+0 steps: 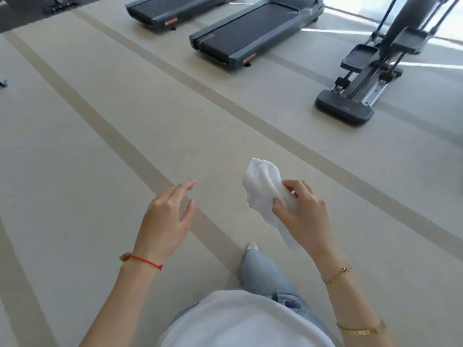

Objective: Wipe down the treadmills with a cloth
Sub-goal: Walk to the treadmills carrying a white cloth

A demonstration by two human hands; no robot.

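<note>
Cloth [263, 186], white and crumpled, pinched in right hand [304, 214]

I see my right hand [304, 211] pinching a crumpled white cloth [265, 194], thumb and fingers curled round its lower part while the rest bunches above and trails below the fingers. My left hand [167, 216] hangs apart from it, fingers spread and relaxed, holding nothing. A red string bracelet [142, 260] circles the left wrist; a thin gold bracelet [337, 272] circles the right. Well beyond both hands, two treadmills stand on the beige striped floor [100, 159]: the nearer treadmill [248, 33] ahead of my right hand, the farther treadmill [162, 11] beside it. An elliptical trainer [363, 78] stands far off past my right hand.
</note>
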